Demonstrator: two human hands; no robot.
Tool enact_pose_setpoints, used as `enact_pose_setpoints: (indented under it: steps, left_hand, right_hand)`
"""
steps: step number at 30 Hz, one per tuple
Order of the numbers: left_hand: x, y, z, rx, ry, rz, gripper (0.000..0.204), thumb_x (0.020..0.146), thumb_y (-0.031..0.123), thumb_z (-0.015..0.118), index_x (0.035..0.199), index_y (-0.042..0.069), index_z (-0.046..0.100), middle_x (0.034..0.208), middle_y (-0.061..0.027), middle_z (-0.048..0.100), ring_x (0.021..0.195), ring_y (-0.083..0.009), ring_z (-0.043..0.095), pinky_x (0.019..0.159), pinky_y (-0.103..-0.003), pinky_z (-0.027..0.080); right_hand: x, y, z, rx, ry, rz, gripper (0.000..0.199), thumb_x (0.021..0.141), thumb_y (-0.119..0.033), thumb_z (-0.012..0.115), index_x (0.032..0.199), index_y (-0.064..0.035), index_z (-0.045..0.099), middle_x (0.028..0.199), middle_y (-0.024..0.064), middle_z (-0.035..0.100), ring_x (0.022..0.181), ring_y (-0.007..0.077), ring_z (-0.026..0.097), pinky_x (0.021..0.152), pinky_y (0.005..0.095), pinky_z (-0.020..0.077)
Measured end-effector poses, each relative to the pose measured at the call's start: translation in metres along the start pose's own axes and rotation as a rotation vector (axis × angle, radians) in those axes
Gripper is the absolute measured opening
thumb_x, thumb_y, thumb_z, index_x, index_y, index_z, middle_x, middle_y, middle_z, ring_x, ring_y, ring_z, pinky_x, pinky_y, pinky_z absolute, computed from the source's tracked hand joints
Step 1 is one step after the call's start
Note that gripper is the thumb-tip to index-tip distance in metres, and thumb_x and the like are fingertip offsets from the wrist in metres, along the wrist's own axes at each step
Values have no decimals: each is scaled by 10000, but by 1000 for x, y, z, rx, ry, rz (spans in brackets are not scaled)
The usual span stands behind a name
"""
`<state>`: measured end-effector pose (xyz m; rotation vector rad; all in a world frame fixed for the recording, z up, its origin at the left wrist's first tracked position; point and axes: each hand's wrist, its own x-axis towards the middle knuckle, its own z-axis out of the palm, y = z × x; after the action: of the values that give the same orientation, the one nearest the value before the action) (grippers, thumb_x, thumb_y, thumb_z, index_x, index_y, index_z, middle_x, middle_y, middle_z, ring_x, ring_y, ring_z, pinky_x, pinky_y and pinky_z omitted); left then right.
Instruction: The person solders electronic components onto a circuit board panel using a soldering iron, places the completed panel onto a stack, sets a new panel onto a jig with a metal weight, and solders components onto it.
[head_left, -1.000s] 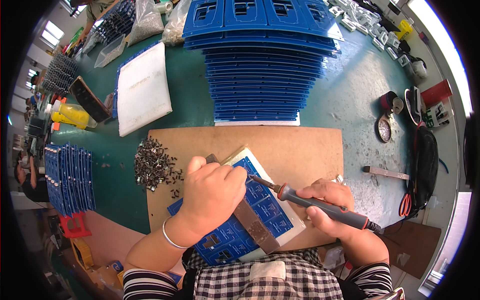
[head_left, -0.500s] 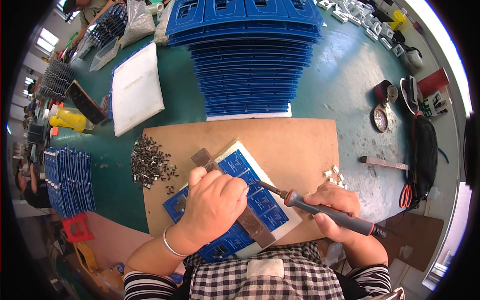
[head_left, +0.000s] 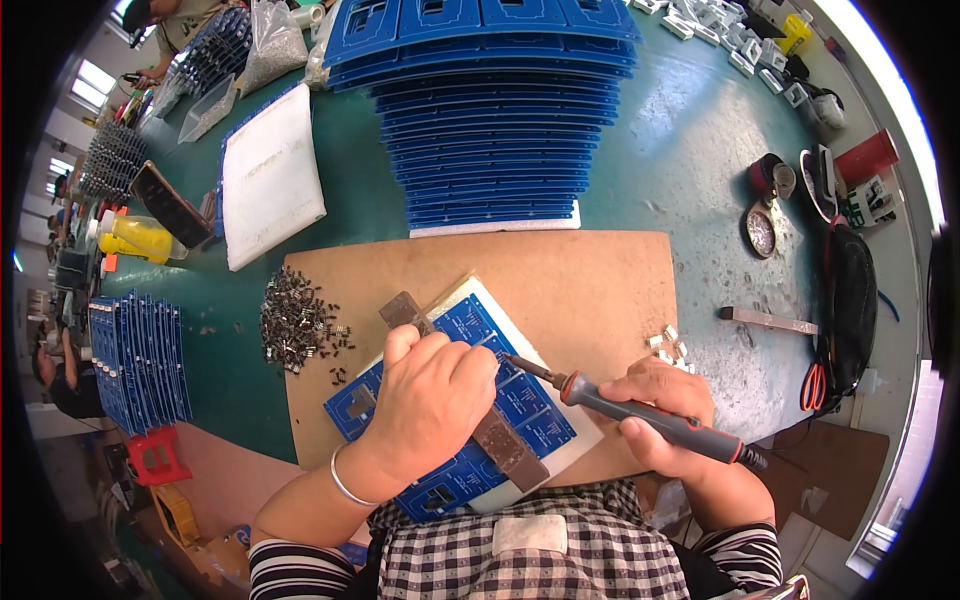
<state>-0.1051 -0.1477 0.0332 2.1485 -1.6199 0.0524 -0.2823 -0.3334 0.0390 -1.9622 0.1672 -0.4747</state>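
Observation:
A blue circuit board panel [head_left: 530,400] lies slanted on a white foam pad [head_left: 585,440]. Across it runs a dark brown bar [head_left: 512,455], with my left hand [head_left: 430,400] closed over its middle. The left fingers are bunched near the iron's tip; whatever they pinch is hidden from me. In my right hand [head_left: 665,405] is a grey and orange soldering iron [head_left: 650,420], gripped like a pen. Its tip touches or hovers just above the panel beside my left fingertips; I cannot tell which.
Small black parts [head_left: 295,320] are heaped on the left of the brown work board [head_left: 590,270]. White connectors [head_left: 668,345] lie at its right. A tall stack of blue panels [head_left: 490,130] stands behind. Farther right are a solder tin [head_left: 760,235], a metal bar [head_left: 768,320] and scissors [head_left: 813,385].
The soldering iron's tip has moved slightly left and up along the panel, nearer my left fingers. My left hand stays nearly in place on the bar.

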Motion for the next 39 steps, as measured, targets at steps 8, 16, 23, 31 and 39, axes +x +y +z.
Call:
enact_pose_setpoints:
  steps: [8, 16, 23, 31, 39]
  left_hand:
    - [4, -3, 2, 21, 0, 7, 175, 736, 52, 712, 808, 108, 562, 684, -9, 553, 642, -202, 523, 769, -372, 345]
    - [9, -1, -1, 20, -42, -26, 145, 745, 60, 707, 803, 107, 583, 679, -13, 569, 650, -202, 534, 767, -368, 342]
    - [-6, 17, -22, -224, 34, -88, 166, 757, 16, 711, 828, 77, 574, 676, -57, 581, 583, -232, 531, 588, -352, 400]
    - [-25, 57, -12, -561, -6, 1, 246, 807, 40, 704, 969, 47, 519, 721, -98, 576, 594, -278, 600, 508, -355, 475]
    - [-37, 44, -25, -593, -88, -116, 185, 789, 41, 696, 923, 60, 571, 713, -71, 551, 587, -268, 581, 525, -352, 480]
  right_hand:
    - [5, 1, -1, -4, -18, 0, 267, 742, -197, 679, 928, -6, 699, 760, 107, 687, 624, 241, 634, 607, 337, 491]
    - [6, 1, -2, -8, -31, -6, 264, 749, -200, 677, 931, -10, 699, 778, 106, 692, 638, 238, 637, 610, 330, 488]
    - [-9, -5, -9, 2, -26, -14, 283, 777, -229, 688, 963, -15, 692, 814, 118, 698, 669, 234, 648, 618, 326, 501]
    - [-30, -14, 41, 229, 31, -86, 377, 760, -110, 800, 1092, -48, 631, 901, 95, 701, 738, 238, 684, 629, 321, 541]
    - [-29, -11, 37, 149, 120, -58, 327, 745, 117, 704, 996, -78, 628, 780, 74, 636, 674, 208, 624, 604, 291, 483]
